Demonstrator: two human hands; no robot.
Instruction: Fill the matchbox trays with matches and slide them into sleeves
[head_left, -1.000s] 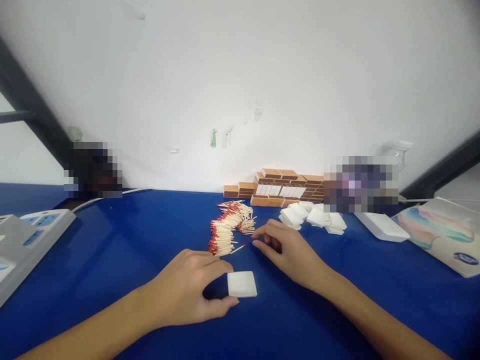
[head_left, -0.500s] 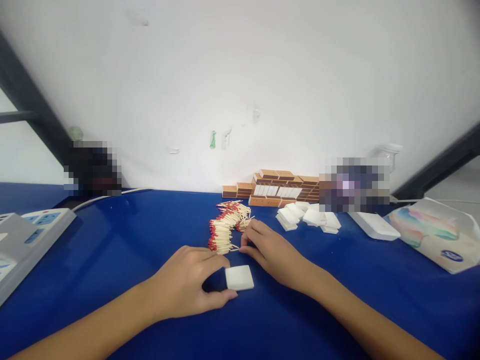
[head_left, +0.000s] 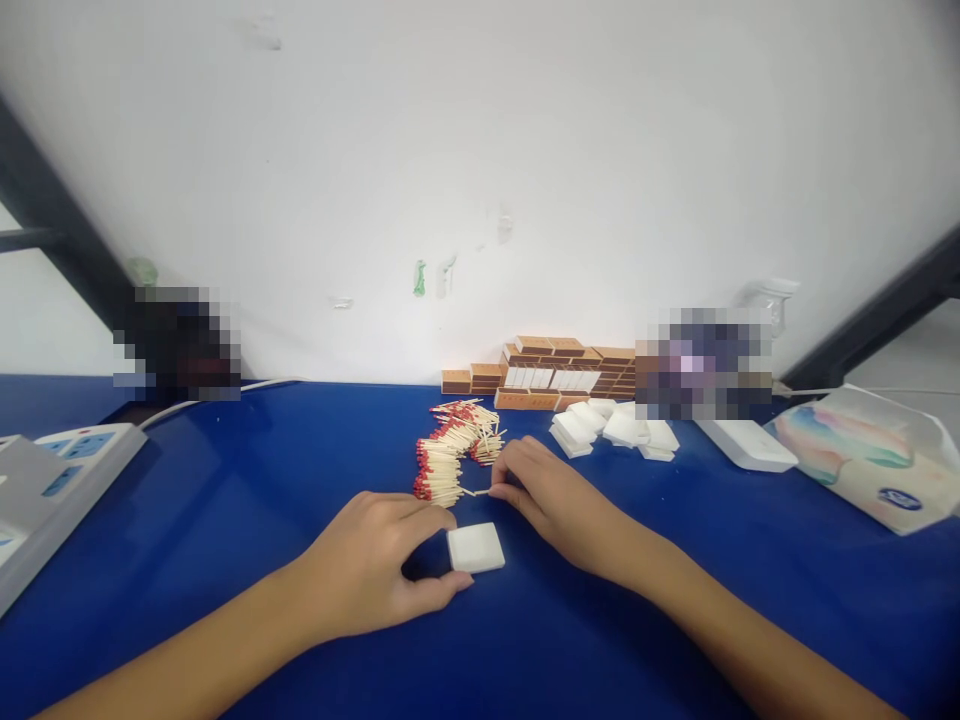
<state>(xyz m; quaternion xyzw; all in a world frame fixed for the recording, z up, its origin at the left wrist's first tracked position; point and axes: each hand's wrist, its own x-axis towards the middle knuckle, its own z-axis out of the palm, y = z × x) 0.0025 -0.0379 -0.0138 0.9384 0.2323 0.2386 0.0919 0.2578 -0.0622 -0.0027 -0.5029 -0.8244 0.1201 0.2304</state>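
Observation:
My left hand (head_left: 382, 555) has its thumb and fingers around the left end of a small white tray or box (head_left: 475, 547) lying on the blue table. My right hand (head_left: 536, 485) is closed in a pinch on the end of a matchstick (head_left: 482, 492), just behind and right of the white box. Beyond my hands lies a curved heap of red-tipped matches (head_left: 441, 462). A smaller bunch of matches (head_left: 490, 446) is beside it, near my right fingertips.
Brown matchboxes (head_left: 529, 400) are stacked against the wall. White box pieces (head_left: 576, 430) are piled before them. At the right are a white block (head_left: 750, 446) and a tissue packet (head_left: 870, 455). A power strip (head_left: 97, 450) lies at the left.
My right hand has drawn slightly right, away from the match heap, with a matchstick in its pinch. My left hand stays at the white box.

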